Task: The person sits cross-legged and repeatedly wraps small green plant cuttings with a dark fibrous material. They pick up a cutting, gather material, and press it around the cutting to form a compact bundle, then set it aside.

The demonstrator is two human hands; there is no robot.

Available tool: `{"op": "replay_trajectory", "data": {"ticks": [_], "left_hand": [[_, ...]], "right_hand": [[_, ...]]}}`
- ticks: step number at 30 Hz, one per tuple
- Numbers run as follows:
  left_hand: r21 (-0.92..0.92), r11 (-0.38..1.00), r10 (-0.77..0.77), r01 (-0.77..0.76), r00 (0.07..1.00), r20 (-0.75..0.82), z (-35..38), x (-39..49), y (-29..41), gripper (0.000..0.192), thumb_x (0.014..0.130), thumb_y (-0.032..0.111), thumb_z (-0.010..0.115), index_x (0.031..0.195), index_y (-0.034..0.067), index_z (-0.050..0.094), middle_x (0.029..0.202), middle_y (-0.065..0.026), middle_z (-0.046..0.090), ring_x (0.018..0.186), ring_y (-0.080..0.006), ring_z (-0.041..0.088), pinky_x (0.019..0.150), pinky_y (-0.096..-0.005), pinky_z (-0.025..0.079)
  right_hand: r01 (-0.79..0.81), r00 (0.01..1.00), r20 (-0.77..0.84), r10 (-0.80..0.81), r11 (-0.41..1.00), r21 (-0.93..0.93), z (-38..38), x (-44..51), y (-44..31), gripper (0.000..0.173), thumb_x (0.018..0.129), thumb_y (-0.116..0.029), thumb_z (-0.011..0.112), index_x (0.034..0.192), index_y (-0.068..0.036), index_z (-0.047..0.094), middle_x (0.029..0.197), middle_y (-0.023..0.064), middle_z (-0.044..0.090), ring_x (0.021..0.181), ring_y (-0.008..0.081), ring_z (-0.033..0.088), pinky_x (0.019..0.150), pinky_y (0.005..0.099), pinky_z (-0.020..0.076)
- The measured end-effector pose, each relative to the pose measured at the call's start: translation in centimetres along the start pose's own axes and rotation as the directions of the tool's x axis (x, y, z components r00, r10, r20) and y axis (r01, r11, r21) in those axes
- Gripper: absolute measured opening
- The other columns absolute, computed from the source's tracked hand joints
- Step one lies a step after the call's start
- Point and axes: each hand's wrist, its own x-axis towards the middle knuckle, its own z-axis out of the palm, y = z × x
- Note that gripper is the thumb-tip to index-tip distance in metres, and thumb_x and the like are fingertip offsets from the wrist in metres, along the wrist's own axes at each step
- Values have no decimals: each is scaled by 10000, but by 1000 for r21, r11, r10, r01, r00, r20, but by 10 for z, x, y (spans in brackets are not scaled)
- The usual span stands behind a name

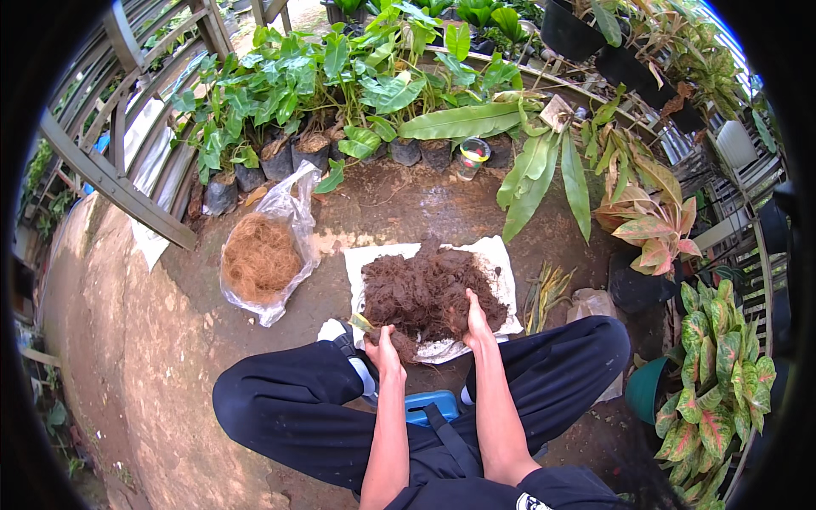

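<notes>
My left hand [384,354] holds a small plant cutting [361,322] with a yellow-green leaf, its lower end wrapped in a clump of brown fibre [401,346]. This hand is at the near left edge of a white sack [352,261] spread on the ground. Heaped on the sack is damp, dark brown fibrous planting material [395,287], probably coconut fibre. My right hand [478,325] reaches into the heap's near right side, thumb pointing up. Its other fingers are hidden in the fibre, so their grip does not show.
A clear plastic bag [299,236] of dry tan fibre [261,255] lies to the left. Cut variegated leaves [548,296] rest right of the sack. Beyond stand a plastic cup [472,159] and plants in black polybags [311,152]. A blue stool [431,407] is beneath me.
</notes>
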Motion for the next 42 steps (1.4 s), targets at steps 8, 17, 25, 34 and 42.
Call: {"op": "replay_trajectory", "data": {"ticks": [8, 17, 25, 34, 42], "left_hand": [[-14, 1000, 17, -17, 1000, 7, -1, 1, 0, 388, 743, 54, 670, 1115, 1, 570, 990, -45, 611, 899, -167, 565, 839, -304, 443], [-2, 1000, 6, -6, 1000, 4, -2, 3, -4, 412, 746, 64, 675, 1139, 4, 569, 1001, -47, 620, 897, -170, 569, 844, -308, 443], [3, 1000, 1, -1, 1000, 10, -2, 2, -3, 426, 745, 64, 677, 1154, 8, 569, 1028, -48, 617, 915, -177, 566, 850, -312, 444], [10, 1000, -1, 1, 1000, 17, -3, 2, -4, 445, 745, 71, 675, 1169, 5, 559, 1043, -53, 610, 936, -187, 564, 873, -315, 438], [-2, 1000, 5, -5, 1000, 24, -3, 4, -4, 442, 744, 77, 676, 1165, 5, 558, 1034, -50, 610, 929, -184, 565, 869, -313, 438]], "right_hand": [[264, 964, -20, -264, 953, 151, 12, -16, -5, 563, 861, 25, 655, 1351, -149, 438, 1128, 117, 591, 860, 210, 661, 644, 321, 597], [184, 975, -125, -183, 983, -9, 16, -12, -5, 616, 910, -437, 638, 1409, -168, 396, 1312, 114, 501, 1124, 235, 548, 896, 430, 486], [218, 976, 21, -217, 974, -66, 0, -2, 3, 634, 914, -354, 665, 1419, -84, 393, 1250, 94, 572, 885, 197, 664, 860, 442, 497], [145, 982, -138, -128, 983, 114, 1, 4, 7, 721, 860, -431, 711, 1402, -74, 398, 1309, 126, 549, 1047, 252, 630, 886, 472, 496], [268, 963, -29, -268, 942, 200, 16, -14, 2, 439, 895, -106, 686, 1263, -220, 474, 1091, 59, 606, 878, 201, 648, 669, 302, 529]]}}
